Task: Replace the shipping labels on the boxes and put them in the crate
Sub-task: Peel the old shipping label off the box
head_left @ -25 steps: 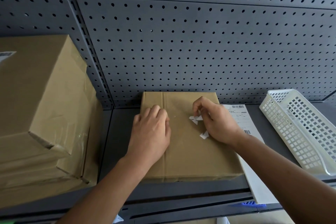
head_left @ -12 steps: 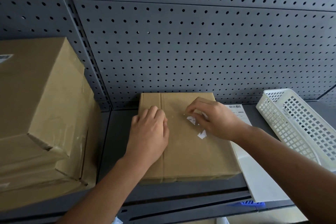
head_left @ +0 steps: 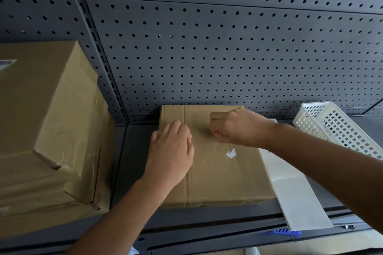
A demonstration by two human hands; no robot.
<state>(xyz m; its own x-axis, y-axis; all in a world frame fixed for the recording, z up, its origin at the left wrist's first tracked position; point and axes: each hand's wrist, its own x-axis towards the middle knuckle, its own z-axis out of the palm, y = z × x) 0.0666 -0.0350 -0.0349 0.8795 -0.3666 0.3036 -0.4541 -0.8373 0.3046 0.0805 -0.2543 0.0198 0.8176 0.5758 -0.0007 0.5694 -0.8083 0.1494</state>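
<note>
Peeling: we're at the strip-off stage. The flat box (head_left: 223, 174) lies in the lower middle of frame on the shelf (head_left: 136, 161), its top nearly bare of old label.
Stack (head_left: 41, 120): left of frame, big cartons piled up, looks like two. The top one shows a label corner at the frame's left edge.
Left hand (head_left: 170, 151): fingers relaxed, lying on the flat box's left half and pinning it down.
Right hand (head_left: 238, 128): fingers curled tight, tips picking at the box top. We cannot tell whether a sliver is nipped there.
Shred (head_left: 231, 153): one white scrap, stuck just below that hand.
Next move: we reckon the shred goes next. That calls for a nail under its edge and a low peel while the box is held firm, then a fresh label.
Label sheet (head_left: 296, 198): one, just beside the box's right edge, overhanging the shelf front.
Crate (head_left: 339, 130): one, white lattice, right of frame. The box isn't in it yet.
Tally: three boxes, two hands.
</note>
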